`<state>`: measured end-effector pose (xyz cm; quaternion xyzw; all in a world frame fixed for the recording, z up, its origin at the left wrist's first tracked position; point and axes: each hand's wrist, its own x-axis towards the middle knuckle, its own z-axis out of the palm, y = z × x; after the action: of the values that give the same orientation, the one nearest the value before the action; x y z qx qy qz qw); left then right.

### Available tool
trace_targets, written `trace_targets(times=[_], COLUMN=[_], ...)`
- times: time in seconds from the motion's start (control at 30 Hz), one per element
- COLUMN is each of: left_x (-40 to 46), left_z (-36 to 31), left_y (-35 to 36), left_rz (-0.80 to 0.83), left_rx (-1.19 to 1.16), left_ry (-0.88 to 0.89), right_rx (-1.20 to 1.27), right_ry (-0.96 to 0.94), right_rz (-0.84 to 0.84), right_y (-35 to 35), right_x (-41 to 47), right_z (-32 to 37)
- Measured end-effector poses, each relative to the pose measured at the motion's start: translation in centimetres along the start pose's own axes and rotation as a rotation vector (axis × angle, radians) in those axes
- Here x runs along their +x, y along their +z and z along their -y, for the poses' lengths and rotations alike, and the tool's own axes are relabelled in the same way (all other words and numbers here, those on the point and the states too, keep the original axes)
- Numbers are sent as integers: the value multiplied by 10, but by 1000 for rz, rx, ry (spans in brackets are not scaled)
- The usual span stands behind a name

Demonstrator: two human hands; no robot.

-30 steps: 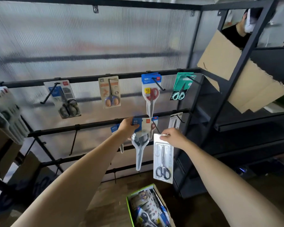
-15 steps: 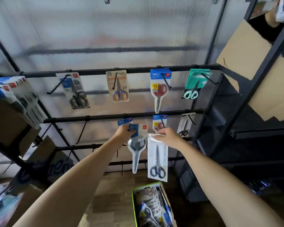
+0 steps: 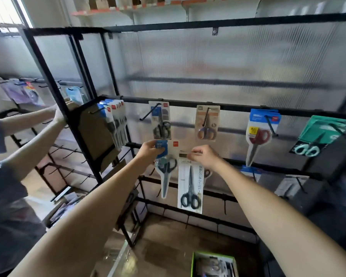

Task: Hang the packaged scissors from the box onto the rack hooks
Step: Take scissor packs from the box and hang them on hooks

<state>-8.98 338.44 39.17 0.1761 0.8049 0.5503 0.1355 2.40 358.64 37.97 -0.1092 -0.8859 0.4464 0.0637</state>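
Note:
My left hand (image 3: 150, 150) grips the blue card top of a packaged pair of dark-handled scissors (image 3: 166, 172), held up in front of the rack's second bar (image 3: 268, 163). Beside it my right hand (image 3: 203, 156) pinches the top edge of a long clear pack with black-handled scissors (image 3: 190, 188), which hangs straight down. Both packs are at the level of the second bar; whether either sits on a hook is hidden by my hands. The green box (image 3: 214, 265) with more packs stands on the floor below.
The upper bar (image 3: 238, 106) carries several hung scissor packs: grey (image 3: 161, 124), orange-handled (image 3: 207, 124), red-handled (image 3: 261, 130), teal (image 3: 316, 136). A stack of blue-topped packs (image 3: 114, 120) hangs at left. Another person's arms (image 3: 38, 124) reach onto the neighbouring rack at left.
The view has swung left and up, bringing the neighbouring rack and another person into sight. My hands keep hold of the same two packs, raised slightly toward the second bar.

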Motion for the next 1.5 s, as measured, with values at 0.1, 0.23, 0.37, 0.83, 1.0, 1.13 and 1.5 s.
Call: trace_targets(times=[0.1,0.23,0.37,0.83,1.0,1.13,1.5], left_x=[6,20,30,65,70,71,86], left_z=[-1,4,5,4,5,15,25], left_y=[-31,-64,-86,-145,-182,-212,-259], left_rz=[-74,-50,6,-20,-185,-237,-352], left_rx=[-93,-175,-154,-369,-418,-489,-542], left_ry=[-31,-10,26,-19,-26,-6,-4], right_rx=[10,-26,-40,-69,-5,-40,-65], right_ry=[-17,-8,11,-36,-65,-103,-122], right_rz=[-7,-12,-34,-59,-38,16,40], right_y=[15,33,41,76,105,127,166], right_x=[17,36,49,77,93,103,134], right_z=[22,35,42,89,112,129,157])
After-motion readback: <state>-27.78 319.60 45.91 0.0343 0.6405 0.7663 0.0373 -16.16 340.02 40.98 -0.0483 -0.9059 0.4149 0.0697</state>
